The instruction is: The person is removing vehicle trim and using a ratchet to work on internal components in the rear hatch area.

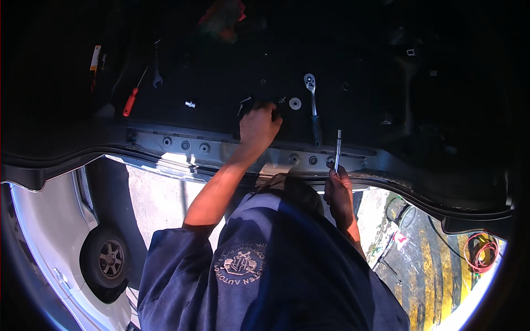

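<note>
My left hand (259, 127) reaches down onto the dark mat (221, 71). Its fingers are curled, and shadow hides whatever is between their tips. Just left of it lie small bolts (244, 105). A small metal part (282, 100) and a round washer (295, 103) rest to its right. My right hand (339, 190) is closed around a slim chrome extension bar (338, 144), which points up and away from me. Between the hands, farther out, a ratchet (311, 91) with a dark handle lies on the mat.
A red-handled screwdriver (131, 102), a wrench (158, 77) and a small chrome socket (190, 104) lie to the left. The vehicle's sill (248, 151) crosses in front of me. Below are a wheel (105, 256), a bucket (407, 217) and a red hose (480, 254).
</note>
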Demonstrator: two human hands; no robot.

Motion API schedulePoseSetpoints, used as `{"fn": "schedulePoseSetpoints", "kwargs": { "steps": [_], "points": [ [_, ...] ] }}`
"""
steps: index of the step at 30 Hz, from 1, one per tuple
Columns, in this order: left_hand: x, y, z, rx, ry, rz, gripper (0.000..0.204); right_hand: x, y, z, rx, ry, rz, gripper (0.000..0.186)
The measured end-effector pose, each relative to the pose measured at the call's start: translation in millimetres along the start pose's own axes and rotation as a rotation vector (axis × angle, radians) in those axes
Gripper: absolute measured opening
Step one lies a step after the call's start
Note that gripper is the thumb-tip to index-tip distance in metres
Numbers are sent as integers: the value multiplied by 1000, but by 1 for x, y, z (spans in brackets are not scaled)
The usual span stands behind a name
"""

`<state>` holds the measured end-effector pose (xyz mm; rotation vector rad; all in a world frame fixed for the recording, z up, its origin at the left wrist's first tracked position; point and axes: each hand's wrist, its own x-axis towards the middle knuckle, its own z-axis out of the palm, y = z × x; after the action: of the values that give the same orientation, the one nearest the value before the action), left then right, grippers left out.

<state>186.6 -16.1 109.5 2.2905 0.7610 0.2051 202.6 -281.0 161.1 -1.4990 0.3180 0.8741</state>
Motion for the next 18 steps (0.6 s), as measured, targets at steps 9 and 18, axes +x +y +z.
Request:
{"fn": "schedulePoseSetpoints", "kwargs": {
  "steps": [9, 18],
  "points": [
    [16, 14, 0, -46, 21, 25, 39, 11, -18, 12, -135, 102, -53, 23],
    [38, 9, 0, 233, -155, 82, 22, -2, -22, 16, -246, 143, -277, 25]
  ]
}}
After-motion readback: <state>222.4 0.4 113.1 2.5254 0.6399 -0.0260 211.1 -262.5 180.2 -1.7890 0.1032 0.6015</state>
